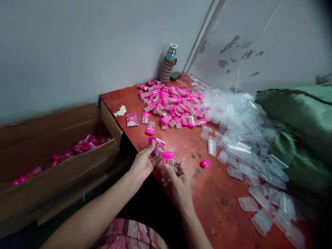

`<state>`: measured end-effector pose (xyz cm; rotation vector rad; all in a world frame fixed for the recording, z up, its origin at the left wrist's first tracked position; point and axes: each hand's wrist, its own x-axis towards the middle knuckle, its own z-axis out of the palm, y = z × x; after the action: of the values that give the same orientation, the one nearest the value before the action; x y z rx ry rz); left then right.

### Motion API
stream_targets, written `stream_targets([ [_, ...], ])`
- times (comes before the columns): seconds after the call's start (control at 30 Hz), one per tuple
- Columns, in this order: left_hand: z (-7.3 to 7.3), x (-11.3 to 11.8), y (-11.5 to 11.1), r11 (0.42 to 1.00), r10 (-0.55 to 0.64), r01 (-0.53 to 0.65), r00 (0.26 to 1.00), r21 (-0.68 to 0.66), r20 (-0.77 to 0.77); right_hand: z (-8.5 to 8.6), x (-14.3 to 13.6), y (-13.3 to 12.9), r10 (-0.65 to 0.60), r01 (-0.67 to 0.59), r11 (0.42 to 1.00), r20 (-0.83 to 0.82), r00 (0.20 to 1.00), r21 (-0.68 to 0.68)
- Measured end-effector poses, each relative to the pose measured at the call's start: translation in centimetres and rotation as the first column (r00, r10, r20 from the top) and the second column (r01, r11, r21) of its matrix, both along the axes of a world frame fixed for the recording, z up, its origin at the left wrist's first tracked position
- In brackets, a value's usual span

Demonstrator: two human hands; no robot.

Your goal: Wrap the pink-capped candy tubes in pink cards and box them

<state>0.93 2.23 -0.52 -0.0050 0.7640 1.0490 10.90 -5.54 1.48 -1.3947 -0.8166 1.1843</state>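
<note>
My left hand (pixel 144 161) pinches a pink printed label (pixel 156 143) between thumb and fingers. Beside it, my right hand (pixel 180 183) grips a small clear candy bottle (pixel 167 160) upright, its pink cap on top. Fingers hide part of what is inside the bottle. Both hands are over the near edge of the red table (pixel 207 193). Just beyond them lies a heap of pink-capped bottles (pixel 171 103) filled with small pink balls. A loose pink cap (pixel 205 164) rests to the right of my right hand.
Many empty clear containers (pixel 241 152) cover the table's right side, against a green sack (pixel 298 114). A cardboard box (pixel 59 176) with pink packs stands at left. A flask (pixel 168 64) in a knitted cover, a pink packet (pixel 132 120) and crumpled white paper (pixel 120 111) are on the table.
</note>
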Motion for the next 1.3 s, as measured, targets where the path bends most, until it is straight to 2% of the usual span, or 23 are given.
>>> stream_targets([
  [0.13,0.2,0.8,-0.8,0.998,-0.001,-0.001,1.0,0.062,0.023,-0.6,-0.4,0.0,-0.072,0.072,0.997,-0.003,0.997,-0.016],
  [0.27,0.5,1.4,-1.2,0.989,-0.032,0.034,0.999,0.147,-0.019,-1.1,-0.2,-0.1,-0.061,0.06,0.998,-0.031,0.998,-0.015],
  [0.4,0.8,1.4,-1.4,0.958,-0.107,0.13,0.989,0.254,-0.104,-1.7,-0.2,0.1,-0.018,0.021,0.999,-0.088,0.996,0.032],
  [0.53,1.2,1.0,-1.4,0.919,-0.149,0.202,0.973,0.34,-0.173,-2.2,-0.3,0.4,-0.067,0.072,0.996,-0.104,0.992,0.047],
  [0.8,1.0,1.3,-1.2,0.903,-0.2,0.28,0.945,0.326,-0.258,-2.7,-0.5,0.5,-0.098,0.103,0.991,-0.059,0.993,0.082],
  [0.93,0.5,1.0,-0.8,0.893,-0.283,0.354,0.922,0.278,-0.264,-2.9,-0.3,0.6,-0.084,0.09,0.992,-0.076,0.994,0.082],
  [1.0,0.5,0.7,-0.5,0.866,-0.348,0.417,0.899,0.277,-0.264,-2.9,-0.1,0.7,-0.038,0.047,0.996,-0.113,0.993,0.081],
  [1.13,1.0,0.0,0.2,0.769,-0.469,0.546,0.835,0.333,-0.288,-2.5,0.3,0.7,0.027,-0.011,0.995,-0.165,0.986,0.095],
  [1.2,1.3,-0.3,0.6,0.736,-0.49,0.588,0.805,0.336,-0.335,-2.3,0.3,0.7,0.0,0.012,0.996,-0.134,0.991,0.093],
  [1.3,1.4,-0.6,0.8,0.723,-0.478,0.614,0.776,0.317,-0.411,-2.1,0.1,0.5,-0.067,0.074,0.993,-0.071,0.995,0.09],
])
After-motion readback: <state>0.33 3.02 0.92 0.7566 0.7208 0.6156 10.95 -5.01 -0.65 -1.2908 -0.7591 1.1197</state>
